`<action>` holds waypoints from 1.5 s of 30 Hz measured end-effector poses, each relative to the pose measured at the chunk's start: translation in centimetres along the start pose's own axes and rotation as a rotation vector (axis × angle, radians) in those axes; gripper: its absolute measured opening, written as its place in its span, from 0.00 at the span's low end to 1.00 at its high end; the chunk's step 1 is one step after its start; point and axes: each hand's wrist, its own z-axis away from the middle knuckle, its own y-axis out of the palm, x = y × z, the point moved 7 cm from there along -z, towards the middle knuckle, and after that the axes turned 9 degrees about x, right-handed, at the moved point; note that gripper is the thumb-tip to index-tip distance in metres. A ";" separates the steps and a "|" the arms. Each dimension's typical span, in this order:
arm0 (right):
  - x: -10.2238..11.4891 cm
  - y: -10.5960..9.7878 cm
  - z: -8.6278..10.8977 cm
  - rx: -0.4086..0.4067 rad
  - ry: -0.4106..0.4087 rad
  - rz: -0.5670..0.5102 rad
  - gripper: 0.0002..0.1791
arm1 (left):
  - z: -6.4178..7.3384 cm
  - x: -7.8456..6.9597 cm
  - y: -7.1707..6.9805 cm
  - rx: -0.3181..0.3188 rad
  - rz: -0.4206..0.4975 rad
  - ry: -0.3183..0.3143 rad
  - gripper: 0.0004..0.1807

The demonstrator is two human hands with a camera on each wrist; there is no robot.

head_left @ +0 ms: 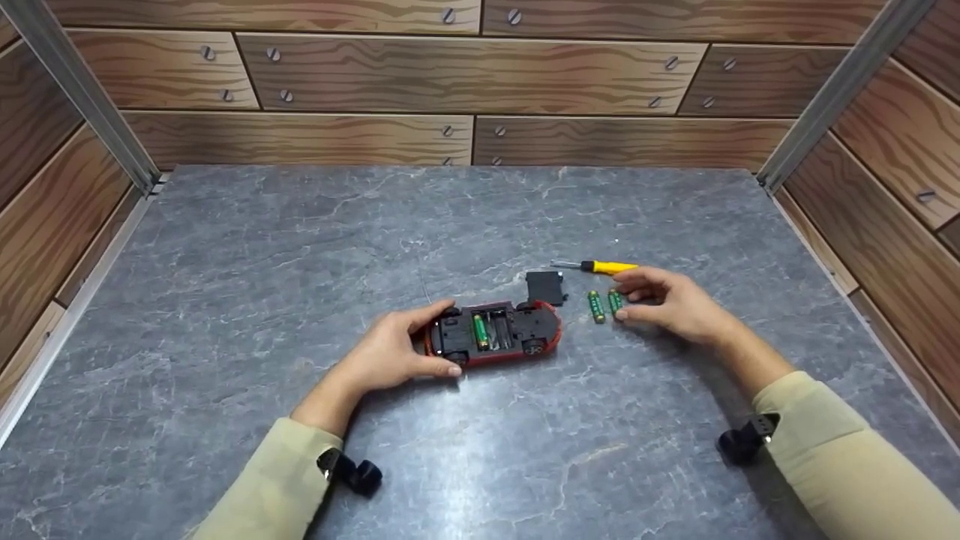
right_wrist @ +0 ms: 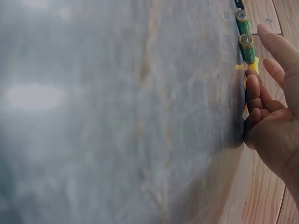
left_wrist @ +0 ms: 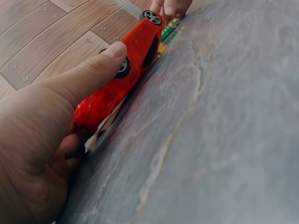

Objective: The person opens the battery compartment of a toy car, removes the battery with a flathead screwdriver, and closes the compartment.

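Note:
A red toy car (head_left: pixel 536 326) lies upside down on the table, its black underside facing up. Its battery compartment is uncovered, with one green battery (head_left: pixel 480 331) in the left slot. My left hand (head_left: pixel 394 349) grips the car's left end between thumb and fingers; in the left wrist view the thumb presses the red car body (left_wrist: pixel 135 58) near a wheel. Two loose green batteries, one on the left (head_left: pixel 596 307) and one on the right (head_left: pixel 615 301), lie beside the car. Around the right one my right hand (head_left: pixel 679 304) spreads its thumb and fingers without visibly pinching it.
A black battery cover (head_left: pixel 544 288) lies just behind the car. Behind the batteries is a screwdriver (head_left: pixel 611 267) with a yellow handle, partly covered by my right fingers. Wood-patterned walls (head_left: pixel 480 75) enclose the grey marbled table (head_left: pixel 300 225) at the back and sides.

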 end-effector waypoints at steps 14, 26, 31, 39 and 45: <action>6.0 0.5 0.1 -0.087 -0.112 0.069 0.23 | 0.1 0.0 0.1 0.005 0.004 -0.002 0.58; 12.1 6.9 -2.2 0.046 -0.226 0.135 0.26 | 0.0 0.0 0.1 0.006 0.002 -0.006 0.58; 13.4 8.9 -3.1 0.092 -0.265 0.170 0.25 | -0.1 0.0 0.0 0.002 -0.003 0.000 0.58; 14.0 11.1 -4.5 0.123 -0.308 0.281 0.25 | 0.0 0.0 0.0 0.000 -0.022 0.008 0.57; 13.7 12.1 -5.2 0.140 -0.283 0.335 0.27 | 0.0 -0.3 0.0 0.000 -0.012 0.038 0.56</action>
